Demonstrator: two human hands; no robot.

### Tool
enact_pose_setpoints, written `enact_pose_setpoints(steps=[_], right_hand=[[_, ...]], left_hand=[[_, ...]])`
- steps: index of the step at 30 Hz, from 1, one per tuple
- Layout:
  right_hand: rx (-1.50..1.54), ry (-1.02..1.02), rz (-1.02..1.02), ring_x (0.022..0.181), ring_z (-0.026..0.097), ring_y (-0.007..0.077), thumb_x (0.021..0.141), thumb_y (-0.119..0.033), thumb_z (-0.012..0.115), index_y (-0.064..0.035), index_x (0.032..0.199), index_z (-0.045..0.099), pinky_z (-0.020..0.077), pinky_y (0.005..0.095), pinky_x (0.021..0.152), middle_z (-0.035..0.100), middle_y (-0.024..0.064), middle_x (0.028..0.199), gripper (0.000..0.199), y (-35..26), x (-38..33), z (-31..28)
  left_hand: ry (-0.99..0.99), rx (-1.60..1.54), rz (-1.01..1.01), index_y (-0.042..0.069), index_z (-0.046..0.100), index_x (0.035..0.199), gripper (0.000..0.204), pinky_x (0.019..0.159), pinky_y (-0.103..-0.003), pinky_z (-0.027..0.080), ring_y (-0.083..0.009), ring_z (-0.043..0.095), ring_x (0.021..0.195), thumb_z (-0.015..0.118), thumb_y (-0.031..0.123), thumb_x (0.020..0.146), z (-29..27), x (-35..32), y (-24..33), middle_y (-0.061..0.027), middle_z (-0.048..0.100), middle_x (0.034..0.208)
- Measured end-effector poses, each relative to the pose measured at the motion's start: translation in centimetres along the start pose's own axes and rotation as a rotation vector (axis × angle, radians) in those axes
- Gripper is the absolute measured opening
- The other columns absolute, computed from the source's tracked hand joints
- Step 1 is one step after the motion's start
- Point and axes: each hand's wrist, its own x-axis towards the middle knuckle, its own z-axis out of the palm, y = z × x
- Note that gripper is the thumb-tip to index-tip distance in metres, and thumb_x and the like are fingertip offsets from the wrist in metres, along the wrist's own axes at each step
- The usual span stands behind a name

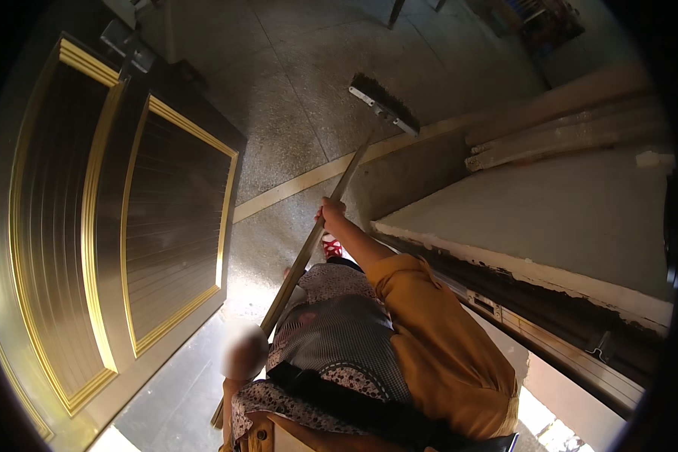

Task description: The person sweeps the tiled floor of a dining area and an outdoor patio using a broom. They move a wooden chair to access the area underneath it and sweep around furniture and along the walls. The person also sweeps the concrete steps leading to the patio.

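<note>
A long-handled push broom slants across the view, its wide dark-bristled head (383, 104) resting on the floor ahead of me. My right hand (331, 211) is closed around the middle of the broom handle (303, 260), with the arm in a mustard sleeve stretched forward. Lower down and to the left, my left hand (245, 354) is wrapped round the upper part of the same handle, close to my body. Its fingers are partly blurred. A short piece of handle shows below that hand.
A dark door (175, 226) with gold trim stands open on the left. A pale raised ledge (535, 218) with worn edges runs along the right. A light threshold strip (279, 197) crosses the speckled floor (279, 98). Furniture legs (396, 13) show at the far edge.
</note>
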Motion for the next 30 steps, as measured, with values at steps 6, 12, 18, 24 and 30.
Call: enact_pose_setpoints(steps=[6, 12, 18, 24, 30], right_hand=[[-0.162, 0.013, 0.138, 0.042, 0.048, 0.0214, 0.082, -0.017, 0.05, -0.0051, 0.076, 0.046, 0.0441, 0.0378, 0.039, 0.046, 0.0087, 0.054, 0.014, 10.4, -1.1, 2.1], [-1.013, 0.287, -0.452, 0.099, 0.049, 0.0337, 0.075, -0.015, 0.049, -0.004, 0.093, 0.053, 0.0439, 0.0412, 0.079, 0.052, 0.0199, 0.101, 0.021, 16.1, -5.2, 3.6], [-1.393, -1.047, -1.145, 0.087, 0.054, 0.024, 0.067, -0.015, 0.054, -0.0114, 0.09, 0.062, 0.0323, 0.0442, 0.086, 0.059, 0.0074, 0.093, 0.025, 16.8, -7.5, 3.7], [-1.15, -1.58, -1.194, 0.075, 0.057, 0.0239, 0.074, -0.019, 0.05, -0.0126, 0.084, 0.058, 0.0392, 0.0415, 0.072, 0.059, 0.0046, 0.073, 0.014, 19.9, -11.4, 6.5], [-1.602, -1.244, -1.465, 0.065, 0.058, 0.0233, 0.068, -0.026, 0.058, -0.0112, 0.073, 0.051, 0.039, 0.0402, 0.062, 0.058, 0.0058, 0.062, 0.017, 20.7, -13.0, 9.6]], left_hand=[[-0.185, 0.252, 0.011, 0.005, 0.052, 0.091, 0.016, 0.047, -0.026, 0.041, -0.0145, 0.051, 0.058, 0.046, 0.016, 0.08, 1.7, -4.1, -5.9, -0.0042, 0.051, 0.077], [-0.24, 0.085, -0.049, 0.004, 0.054, 0.086, 0.015, 0.048, -0.025, 0.039, -0.0126, 0.049, 0.057, 0.05, 0.017, 0.079, -1.1, 0.3, -10.6, -0.0028, 0.051, 0.073], [-0.369, -0.119, -0.202, 0.003, 0.055, 0.081, 0.016, 0.048, -0.025, 0.038, -0.0107, 0.047, 0.056, 0.054, 0.019, 0.078, -7.0, -2.2, -14.1, -0.0014, 0.051, 0.069], [-0.573, -0.63, -0.705, 0.002, 0.057, 0.076, 0.019, 0.049, -0.024, 0.036, -0.0088, 0.045, 0.056, 0.058, 0.021, 0.078, -17.0, -9.5, -16.8, 0.0, 0.051, 0.066], [-0.551, -1.059, -0.951, 0.001, 0.058, 0.071, 0.023, 0.05, -0.024, 0.035, -0.0069, 0.043, 0.055, 0.062, 0.022, 0.077, -20.1, -7.8, -18.3, 0.0014, 0.051, 0.062]])
